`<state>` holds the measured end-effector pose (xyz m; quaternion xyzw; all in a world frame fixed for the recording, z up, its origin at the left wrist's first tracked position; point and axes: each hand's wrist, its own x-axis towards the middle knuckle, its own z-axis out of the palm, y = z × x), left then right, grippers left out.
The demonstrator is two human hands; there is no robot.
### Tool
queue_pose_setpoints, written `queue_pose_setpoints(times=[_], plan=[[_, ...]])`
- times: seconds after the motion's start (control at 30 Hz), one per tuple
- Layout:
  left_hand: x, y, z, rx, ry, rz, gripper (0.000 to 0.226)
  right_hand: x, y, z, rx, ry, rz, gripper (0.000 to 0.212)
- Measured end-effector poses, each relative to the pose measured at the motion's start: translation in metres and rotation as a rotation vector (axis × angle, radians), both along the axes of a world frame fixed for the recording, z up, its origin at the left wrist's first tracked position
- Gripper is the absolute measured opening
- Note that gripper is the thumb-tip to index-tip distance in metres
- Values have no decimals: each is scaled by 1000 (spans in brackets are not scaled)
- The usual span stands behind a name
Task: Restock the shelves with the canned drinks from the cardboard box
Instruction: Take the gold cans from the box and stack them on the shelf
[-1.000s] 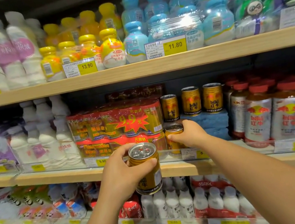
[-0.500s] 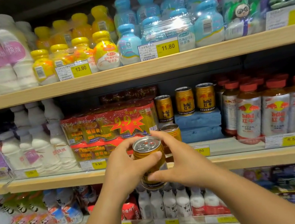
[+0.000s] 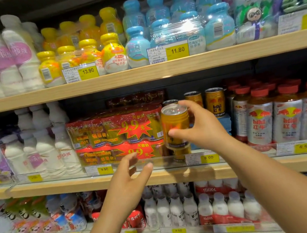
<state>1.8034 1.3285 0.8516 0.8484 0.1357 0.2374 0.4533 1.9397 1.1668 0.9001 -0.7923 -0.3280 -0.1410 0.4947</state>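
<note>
1. Head view, hands: the right hand (image 3: 201, 128) grips a gold can (image 3: 175, 125), thumb on the front wall and fingers round the far side near the rim. The left hand (image 3: 125, 184) hangs at 7 o'clock of it, fingers loose and holding nothing.
2. Place: the can is upright over the middle shelf (image 3: 59, 188), at 3 o'clock of the red packs (image 3: 119, 134). A lower can (image 3: 181, 153) stands at its 6 o'clock; whether the two touch I cannot tell. Two back cans (image 3: 215, 102) stand at 1 o'clock. No cardboard box is in view.
3. Handling, as a judgement: a full can is likely fairly heavy for its size, stiff, smooth and a bit slippery. It dents if dropped. A grip round the mid-wall seems safest, since stacking on a narrow rim could topple.
4. Writing: the back cans and the bottles (image 3: 258, 119) at 3 o'clock read "RedBull" with Chinese characters. The red packs show "9.9". Price tags read 9.90 (image 3: 104, 169), 6.00 (image 3: 208, 158), 6.50 (image 3: 305, 147), 13.90 (image 3: 88, 71) and 11.80 (image 3: 177, 50).
</note>
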Motion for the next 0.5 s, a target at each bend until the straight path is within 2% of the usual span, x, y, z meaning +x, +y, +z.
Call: queue_pose_setpoints(times=[0.2, 0.5], plan=[[-5, 8, -9, 136, 33, 98, 60, 46, 15, 13, -86, 29, -115, 80], [-10, 11, -10, 149, 39, 124, 58, 65, 31, -3, -169, 80, -153, 76]])
